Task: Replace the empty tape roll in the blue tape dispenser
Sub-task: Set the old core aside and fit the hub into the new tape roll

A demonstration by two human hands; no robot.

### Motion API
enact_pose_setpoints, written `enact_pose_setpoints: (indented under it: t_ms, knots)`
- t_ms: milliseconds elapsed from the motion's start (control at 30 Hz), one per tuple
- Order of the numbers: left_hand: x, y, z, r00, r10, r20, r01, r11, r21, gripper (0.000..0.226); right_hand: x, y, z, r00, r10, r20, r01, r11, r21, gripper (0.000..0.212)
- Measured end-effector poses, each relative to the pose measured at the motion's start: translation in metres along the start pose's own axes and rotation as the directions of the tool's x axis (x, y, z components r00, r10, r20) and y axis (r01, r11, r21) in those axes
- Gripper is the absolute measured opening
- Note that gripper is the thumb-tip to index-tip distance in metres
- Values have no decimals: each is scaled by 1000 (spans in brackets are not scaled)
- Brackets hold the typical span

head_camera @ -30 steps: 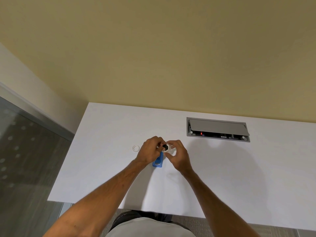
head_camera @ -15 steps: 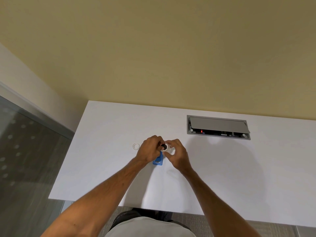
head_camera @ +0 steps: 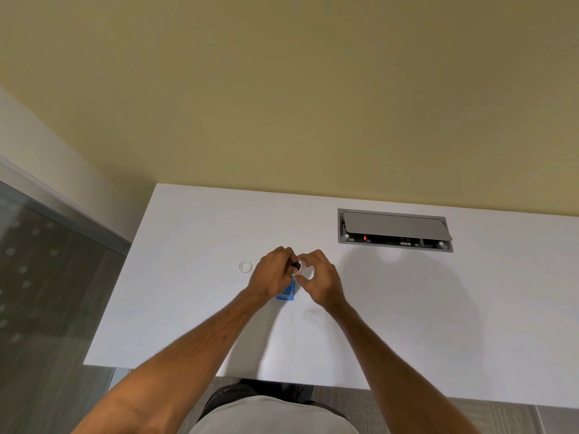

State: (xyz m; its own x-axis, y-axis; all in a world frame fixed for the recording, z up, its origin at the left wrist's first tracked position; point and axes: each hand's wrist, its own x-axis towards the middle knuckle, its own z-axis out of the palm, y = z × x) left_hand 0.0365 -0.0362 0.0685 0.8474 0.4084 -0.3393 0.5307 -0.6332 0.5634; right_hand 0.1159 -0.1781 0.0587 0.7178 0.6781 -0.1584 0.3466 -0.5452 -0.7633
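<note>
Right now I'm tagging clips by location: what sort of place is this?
Probably an office or meeting room: a plain white desk with a recessed grey power and cable box, beside a frosted glass partition.

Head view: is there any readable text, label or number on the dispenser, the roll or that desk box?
No text can be read.
Blue tape dispenser: no lettering visible.
Tape roll between both hands: none visible.
Desk power box: a small white label, too small to read.
Clear ring: blank.

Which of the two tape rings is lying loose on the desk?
The thin clear ring, flat beside the left hand; the white roll is pinched between both hands.
</note>
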Motion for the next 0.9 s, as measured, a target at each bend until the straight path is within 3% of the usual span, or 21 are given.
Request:
enact_pose_setpoints:
  t_ms: [367, 700, 900]
  knots:
    - [0, 0, 7, 991, -135, -9, 132, 980, -148, 37, 0, 9, 0, 999, -19, 49, 19, 1000, -14, 49]
    - [9, -4, 6, 989, -150, 15, 150, 962, -227, 26, 3, 17, -7, 987, -127, 98, 136, 987, -90, 43]
    - [11, -5, 9, 987, -159, 29, 161, 949, -272, 23, 5, 17, -9, 986, -123, 108, 132, 988, -78, 45]
